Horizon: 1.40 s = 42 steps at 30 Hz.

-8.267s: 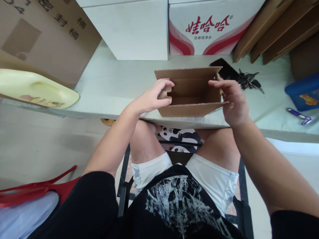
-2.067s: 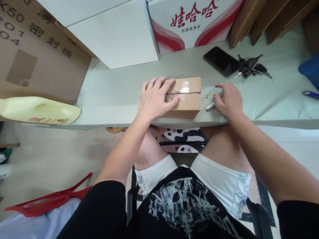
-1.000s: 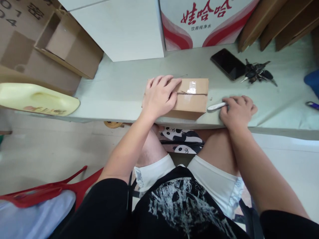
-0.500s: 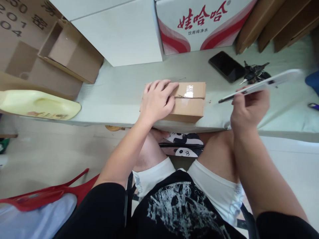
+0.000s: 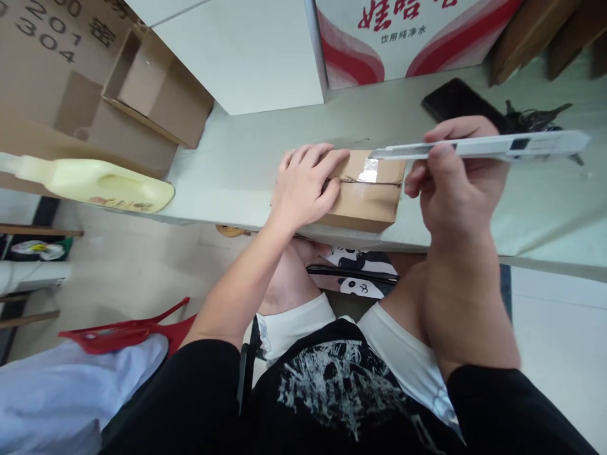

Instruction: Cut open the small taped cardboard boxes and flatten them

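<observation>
A small brown cardboard box [image 5: 374,201] sits on the pale green tabletop. Clear tape lies across its top, and a rough slit runs along the middle seam. My left hand [image 5: 306,183] grips the box's left part from above, fingers bent over the top and reaching its far edge. In my right hand [image 5: 462,177] is a white utility knife [image 5: 502,145], pinched between thumb and fingers. Its blade is out and points left. The tip appears over the tape near the box's far edge; whether it touches, I cannot tell.
Behind stand a white carton [image 5: 265,57] and a red-and-white water carton [image 5: 412,47]. A black phone [image 5: 459,101] and keys [image 5: 535,117] lie to the right. At left are a yellow bottle [image 5: 111,183] and an open cardboard box [image 5: 161,95]. A red chair [image 5: 109,335] stands lower left.
My right hand has brought the utility knife leftward, so its blade now appears over the box. My left hand stays on the box. The whole view has shifted somewhat.
</observation>
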Available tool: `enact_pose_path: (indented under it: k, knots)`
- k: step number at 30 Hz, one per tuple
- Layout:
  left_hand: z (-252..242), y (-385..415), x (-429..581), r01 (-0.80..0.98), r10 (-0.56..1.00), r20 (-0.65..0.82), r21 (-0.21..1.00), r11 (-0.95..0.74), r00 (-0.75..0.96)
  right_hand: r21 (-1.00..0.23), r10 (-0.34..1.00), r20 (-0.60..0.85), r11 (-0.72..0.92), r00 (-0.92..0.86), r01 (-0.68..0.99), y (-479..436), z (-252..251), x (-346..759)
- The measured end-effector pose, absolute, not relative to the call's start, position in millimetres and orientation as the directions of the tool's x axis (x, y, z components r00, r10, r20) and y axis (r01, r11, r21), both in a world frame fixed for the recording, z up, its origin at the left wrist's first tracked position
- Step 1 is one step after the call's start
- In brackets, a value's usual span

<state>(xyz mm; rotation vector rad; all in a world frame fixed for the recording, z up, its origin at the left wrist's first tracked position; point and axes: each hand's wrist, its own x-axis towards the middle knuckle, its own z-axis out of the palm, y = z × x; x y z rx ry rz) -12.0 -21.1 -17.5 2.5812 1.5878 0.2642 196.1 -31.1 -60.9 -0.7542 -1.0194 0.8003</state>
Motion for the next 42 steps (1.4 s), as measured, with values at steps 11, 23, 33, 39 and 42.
enact_pose_path:
  k: [11,23,33,39,42]
  knots:
    - [-15.4,-22.2,-11.1,0.875,0.881,0.055,0.098,-0.473,0.47,-0.896,0.949,0.269,0.308,0.164,-0.319,-33.0,-69.2,199.2]
    - [-15.0,-22.3,-9.1,0.882,0.888,0.047,0.103,-0.46,0.457,-0.892,0.852,0.445,0.448,0.277,0.054,-37.8,-65.6,195.7]
    - [-12.5,-21.4,-3.6,0.904,0.907,-0.002,0.087,-0.419,0.42,-0.874,0.846,0.48,0.44,0.233,0.207,-45.6,-64.0,188.8]
    - [-12.1,-21.3,-3.0,0.906,0.912,-0.002,0.113,-0.407,0.41,-0.866,0.834,0.497,0.456,0.241,0.207,-44.6,-64.7,189.7]
    - [-13.3,-20.8,-3.8,0.901,0.908,0.011,0.119,-0.418,0.42,-0.873,0.841,0.482,0.437,0.247,0.216,-46.0,-61.7,189.4]
